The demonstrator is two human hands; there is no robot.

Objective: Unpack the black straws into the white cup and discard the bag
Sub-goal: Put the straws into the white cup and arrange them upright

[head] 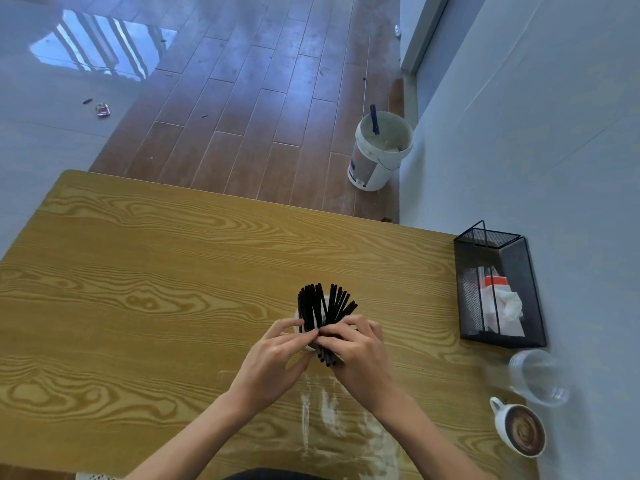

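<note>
A bundle of black straws (323, 304) fans out upward above the middle of the wooden table (156, 271). Both hands hold the bundle low down. My left hand (277, 358) pinches it from the left with fingertips. My right hand (356, 348) wraps around its right side, and the straws' lower ends stick out under the palm. The white cup (298, 322) is mostly hidden behind the straws and fingers; only a sliver of its rim shows on the left. A clear plastic bag (346, 427) lies flat on the table under my right forearm.
A black mesh basket (498, 289) with tissues stands at the table's right edge. Near it lie a clear plastic cup (536, 377) and a white mug of coffee (519, 431). A white bucket (379, 148) stands on the floor beyond the table.
</note>
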